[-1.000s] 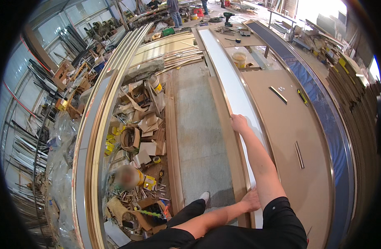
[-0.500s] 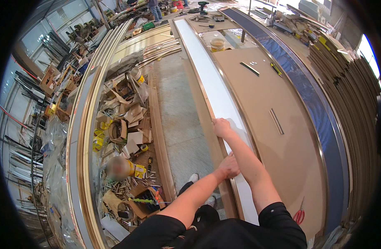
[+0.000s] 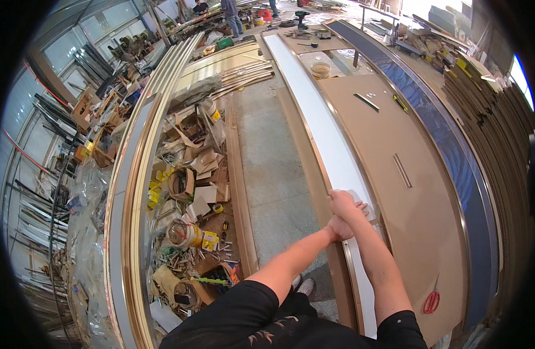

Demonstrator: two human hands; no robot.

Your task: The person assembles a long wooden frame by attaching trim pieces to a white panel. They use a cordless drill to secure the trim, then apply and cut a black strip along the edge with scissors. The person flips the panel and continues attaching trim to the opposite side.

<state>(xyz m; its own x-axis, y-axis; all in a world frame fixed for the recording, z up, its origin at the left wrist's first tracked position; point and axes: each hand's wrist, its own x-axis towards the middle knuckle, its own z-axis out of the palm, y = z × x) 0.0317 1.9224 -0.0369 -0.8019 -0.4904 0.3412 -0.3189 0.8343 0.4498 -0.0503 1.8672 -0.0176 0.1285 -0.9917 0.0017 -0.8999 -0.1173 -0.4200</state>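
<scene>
A long white panel (image 3: 331, 128) with bronze-coloured edge trim (image 3: 314, 148) runs away from me. My right hand (image 3: 344, 205) is at its left trim, fingers curled; anything inside them is hidden. My left hand (image 3: 338, 228) lies just nearer, its wrist over the left trim and partly under my right forearm. Its fingertips show beyond that forearm, apart and over the white face. Beside my fingers, a pale, greyish patch on the panel is too unclear to name.
Right of the panel, a brown board (image 3: 395, 168) bears red-handled scissors (image 3: 431, 301), a thin metal strip (image 3: 402, 170) and a yellow-black cutter (image 3: 400, 103). A dark blue panel (image 3: 448, 145) lies farther right. Cartons, scraps and a bucket (image 3: 185, 232) litter the floor at left. People stand far off.
My right hand has come nearer along the trim, and my left hand has moved forward and right to meet it. The view has shifted, so the whole scene sits lower and farther right.
</scene>
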